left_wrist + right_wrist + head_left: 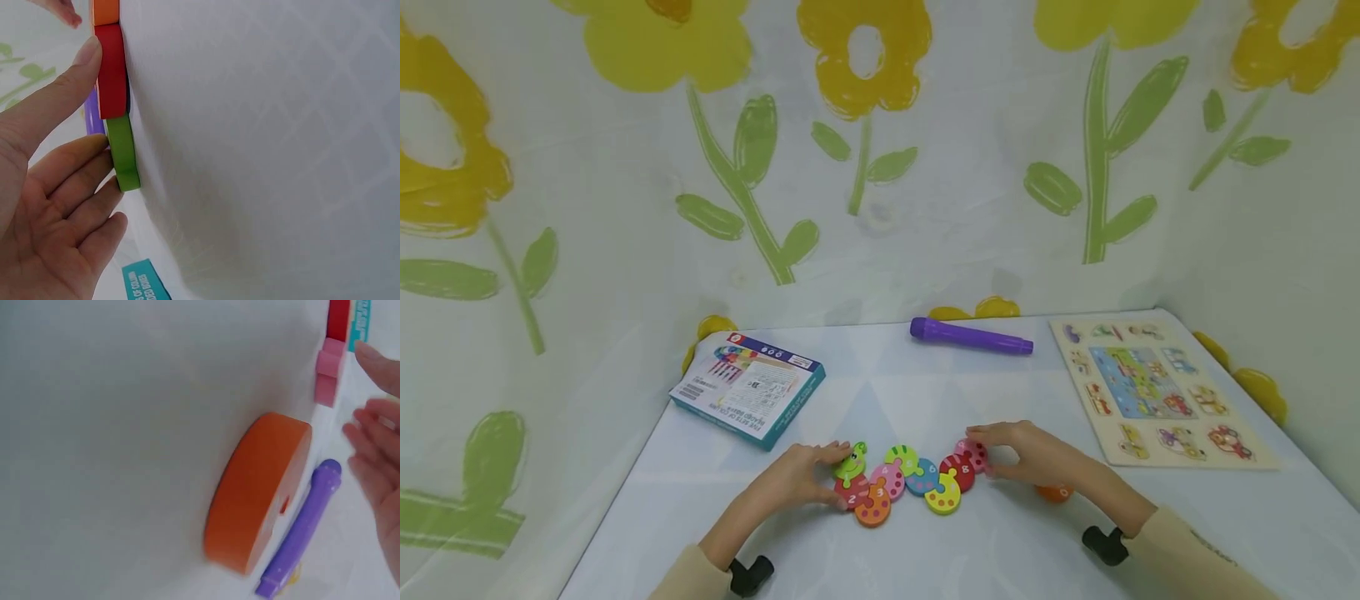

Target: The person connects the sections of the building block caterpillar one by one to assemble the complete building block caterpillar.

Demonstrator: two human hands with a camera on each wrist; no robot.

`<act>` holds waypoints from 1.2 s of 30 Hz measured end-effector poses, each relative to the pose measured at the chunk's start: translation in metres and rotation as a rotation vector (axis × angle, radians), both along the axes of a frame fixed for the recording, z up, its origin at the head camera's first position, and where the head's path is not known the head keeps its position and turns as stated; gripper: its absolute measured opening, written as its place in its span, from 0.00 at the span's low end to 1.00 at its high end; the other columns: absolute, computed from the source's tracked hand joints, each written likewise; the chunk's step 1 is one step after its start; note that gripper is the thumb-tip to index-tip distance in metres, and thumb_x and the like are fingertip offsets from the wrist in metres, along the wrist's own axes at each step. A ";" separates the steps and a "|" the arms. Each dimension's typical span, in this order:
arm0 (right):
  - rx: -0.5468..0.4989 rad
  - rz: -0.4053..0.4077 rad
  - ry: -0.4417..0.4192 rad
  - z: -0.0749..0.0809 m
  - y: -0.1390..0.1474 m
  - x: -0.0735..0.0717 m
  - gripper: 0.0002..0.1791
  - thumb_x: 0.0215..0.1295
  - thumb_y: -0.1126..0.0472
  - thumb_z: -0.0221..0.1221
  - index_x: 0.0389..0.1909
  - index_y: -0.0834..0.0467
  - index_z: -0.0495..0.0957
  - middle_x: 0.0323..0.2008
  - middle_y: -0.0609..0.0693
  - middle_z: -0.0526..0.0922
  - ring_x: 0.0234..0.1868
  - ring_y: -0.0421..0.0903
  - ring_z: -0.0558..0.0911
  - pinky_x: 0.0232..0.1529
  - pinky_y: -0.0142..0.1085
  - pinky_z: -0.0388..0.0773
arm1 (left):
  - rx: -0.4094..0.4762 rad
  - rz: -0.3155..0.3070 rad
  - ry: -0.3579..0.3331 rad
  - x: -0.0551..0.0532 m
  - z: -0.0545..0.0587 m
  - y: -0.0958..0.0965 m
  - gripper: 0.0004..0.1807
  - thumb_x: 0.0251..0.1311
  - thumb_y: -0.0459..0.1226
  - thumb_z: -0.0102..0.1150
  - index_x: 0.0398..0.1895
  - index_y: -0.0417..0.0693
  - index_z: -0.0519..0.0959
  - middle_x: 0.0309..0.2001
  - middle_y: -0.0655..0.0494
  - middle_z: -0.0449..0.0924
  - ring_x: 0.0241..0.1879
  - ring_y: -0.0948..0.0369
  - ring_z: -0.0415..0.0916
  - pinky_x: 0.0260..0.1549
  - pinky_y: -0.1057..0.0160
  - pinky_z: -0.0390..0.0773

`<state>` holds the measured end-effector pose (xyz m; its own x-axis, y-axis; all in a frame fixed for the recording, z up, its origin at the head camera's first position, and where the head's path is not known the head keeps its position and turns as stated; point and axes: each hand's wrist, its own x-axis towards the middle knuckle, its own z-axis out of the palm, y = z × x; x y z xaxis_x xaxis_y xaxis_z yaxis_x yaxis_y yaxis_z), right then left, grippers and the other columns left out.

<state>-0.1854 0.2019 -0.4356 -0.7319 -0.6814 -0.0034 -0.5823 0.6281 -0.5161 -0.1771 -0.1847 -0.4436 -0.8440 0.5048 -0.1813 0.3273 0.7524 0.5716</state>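
A number caterpillar puzzle [922, 477] of linked coloured pieces lies in a zigzag on the table. Its green head [852, 463] with eyes is at the left end, joined to a red piece [112, 72] marked 2. My left hand [797, 477] touches this end, the thumb on the red piece and the fingertips by the green head, fingers loosely extended. At the other end, my right hand [1028, 454] spreads its thumb and fingers around the pink piece [328, 372]; the right wrist view shows a gap there. A loose orange piece [259, 494] lies by the right wrist.
A flat teal-edged box [748, 387] lies at the back left. Behind the puzzle is a purple microphone-shaped stick [972, 336]. A wooden picture board [1157, 396] occupies the right side. Flower-patterned cloth [925, 242] stands around the table's back and sides.
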 end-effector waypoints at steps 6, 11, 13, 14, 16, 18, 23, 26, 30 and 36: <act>-0.008 -0.124 0.009 0.003 0.021 0.024 0.32 0.57 0.55 0.69 0.61 0.64 0.74 0.59 0.59 0.77 0.59 0.59 0.75 0.54 0.51 0.76 | -0.003 -0.001 -0.007 -0.001 0.000 0.000 0.42 0.43 0.50 0.75 0.65 0.52 0.72 0.66 0.52 0.68 0.67 0.49 0.62 0.62 0.44 0.66; 0.005 -0.126 0.076 -0.001 0.035 0.035 0.31 0.56 0.56 0.69 0.59 0.65 0.75 0.56 0.59 0.79 0.55 0.57 0.79 0.51 0.48 0.79 | 0.003 0.003 -0.002 0.000 0.000 -0.002 0.42 0.43 0.50 0.75 0.65 0.51 0.73 0.66 0.51 0.68 0.68 0.50 0.62 0.61 0.44 0.66; 0.002 -0.141 0.074 -0.002 0.040 0.038 0.31 0.56 0.56 0.69 0.59 0.65 0.75 0.56 0.58 0.79 0.55 0.57 0.79 0.51 0.48 0.79 | 0.011 -0.001 -0.001 -0.001 -0.001 -0.003 0.42 0.43 0.50 0.75 0.65 0.51 0.73 0.66 0.51 0.68 0.68 0.50 0.62 0.61 0.45 0.66; -0.001 -0.151 0.070 -0.003 0.042 0.039 0.31 0.56 0.56 0.69 0.59 0.65 0.75 0.56 0.58 0.80 0.55 0.57 0.79 0.52 0.48 0.78 | 0.013 -0.002 -0.001 -0.001 -0.001 -0.003 0.42 0.43 0.50 0.75 0.65 0.51 0.73 0.66 0.51 0.68 0.68 0.50 0.62 0.61 0.45 0.66; -0.009 -0.170 0.064 -0.003 0.045 0.043 0.31 0.55 0.57 0.69 0.59 0.65 0.76 0.55 0.58 0.80 0.54 0.56 0.79 0.51 0.47 0.78 | 0.018 -0.005 -0.005 -0.001 -0.001 -0.002 0.42 0.43 0.50 0.75 0.65 0.51 0.73 0.66 0.50 0.68 0.68 0.49 0.62 0.61 0.44 0.66; -0.016 -0.186 0.063 -0.004 0.048 0.046 0.31 0.55 0.55 0.70 0.58 0.65 0.76 0.55 0.58 0.80 0.54 0.56 0.80 0.51 0.46 0.79 | 0.021 -0.007 -0.008 -0.001 0.000 -0.002 0.42 0.43 0.50 0.75 0.65 0.50 0.73 0.66 0.50 0.68 0.68 0.49 0.62 0.62 0.44 0.66; -0.027 -0.228 0.074 -0.004 0.056 0.058 0.31 0.55 0.53 0.69 0.57 0.64 0.77 0.54 0.57 0.80 0.53 0.56 0.80 0.51 0.46 0.79 | 0.024 -0.020 0.008 -0.001 0.000 0.000 0.42 0.42 0.49 0.75 0.65 0.48 0.73 0.66 0.49 0.69 0.67 0.49 0.63 0.62 0.45 0.66; -0.017 -0.258 0.111 -0.003 0.060 0.066 0.30 0.54 0.55 0.70 0.56 0.64 0.78 0.53 0.56 0.81 0.52 0.55 0.81 0.50 0.47 0.79 | 0.032 -0.029 0.016 0.000 -0.001 0.000 0.42 0.42 0.49 0.75 0.64 0.47 0.73 0.65 0.48 0.69 0.66 0.49 0.64 0.61 0.46 0.67; 0.013 -0.334 0.143 -0.001 0.064 0.075 0.28 0.51 0.57 0.71 0.53 0.66 0.79 0.51 0.58 0.82 0.51 0.57 0.81 0.49 0.48 0.79 | 0.028 -0.029 0.017 0.000 0.000 0.000 0.42 0.43 0.49 0.75 0.64 0.47 0.73 0.65 0.48 0.69 0.67 0.50 0.63 0.62 0.47 0.67; 0.042 -0.445 0.022 -0.002 0.066 0.083 0.27 0.51 0.56 0.71 0.51 0.66 0.80 0.50 0.60 0.82 0.52 0.59 0.81 0.48 0.49 0.80 | 0.028 -0.016 0.004 0.000 0.002 0.001 0.42 0.43 0.49 0.75 0.64 0.48 0.73 0.66 0.49 0.69 0.67 0.50 0.63 0.61 0.46 0.67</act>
<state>-0.1022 0.2678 -0.4374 -0.9539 -0.3001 -0.0052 -0.2617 0.8401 -0.4751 -0.1768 -0.1840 -0.4420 -0.8363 0.5232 -0.1637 0.3413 0.7306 0.5914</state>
